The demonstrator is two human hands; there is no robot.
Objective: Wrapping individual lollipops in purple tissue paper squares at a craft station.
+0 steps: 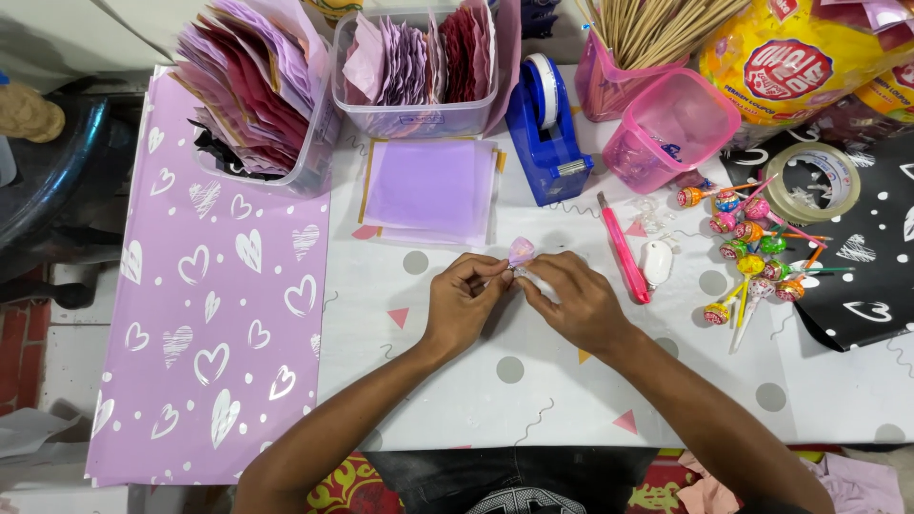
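My left hand [464,303] and my right hand [573,303] meet at the middle of the white table [495,390]. Together they pinch a small lollipop [521,253] wrapped in pink and lilac, its head poking up between the fingertips. Both hands grip it just under the head; the stick is hidden by my right fingers. A stack of lilac paper squares [430,190] lies just beyond the hands.
A lilac heart-print sheet [214,286] covers the left. Bins of folded papers [257,90] [419,67], a blue tape dispenser [545,133], a stick holder [619,57], a pink tub [671,128], a pink cutter [624,252], several lollipops [752,252] and a tape roll [812,181] sit behind and right.
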